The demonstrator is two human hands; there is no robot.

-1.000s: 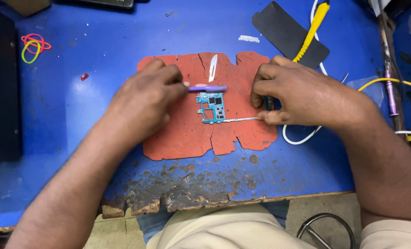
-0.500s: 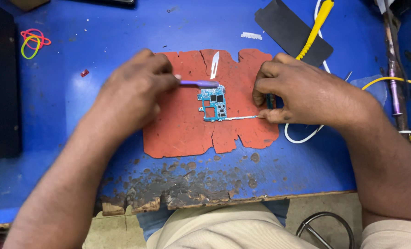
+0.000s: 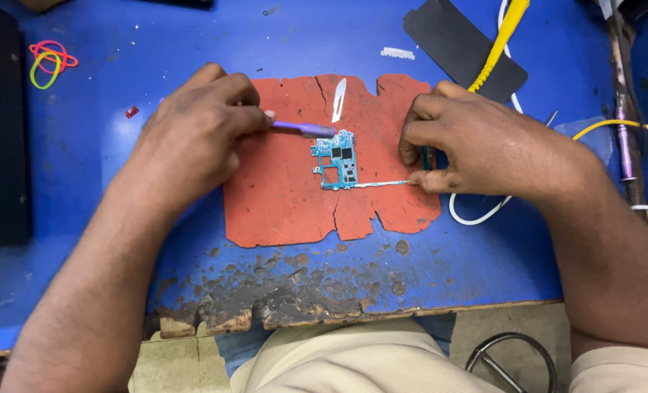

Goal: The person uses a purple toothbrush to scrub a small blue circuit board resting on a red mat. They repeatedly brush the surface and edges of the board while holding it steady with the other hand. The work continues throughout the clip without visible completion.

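Hands hold nearly the same pose as a second ago; only the purple tool (image 3: 302,129) has crept slightly, its tip now at the top edge of the small blue circuit board (image 3: 336,160). The left hand (image 3: 193,131) has its grip closed on that tool. The right hand (image 3: 477,145) pinches thin tweezers (image 3: 382,183), steadying the board on the red mat (image 3: 280,204) on the blue desk (image 3: 120,44).

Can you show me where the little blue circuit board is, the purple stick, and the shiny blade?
little blue circuit board (image 3: 336,160): head view, on its middle, among the dark chips.
purple stick (image 3: 302,129): head view, on the shaft just past the left hand's fingertips.
shiny blade (image 3: 339,100): head view, on the middle of the flat metal.
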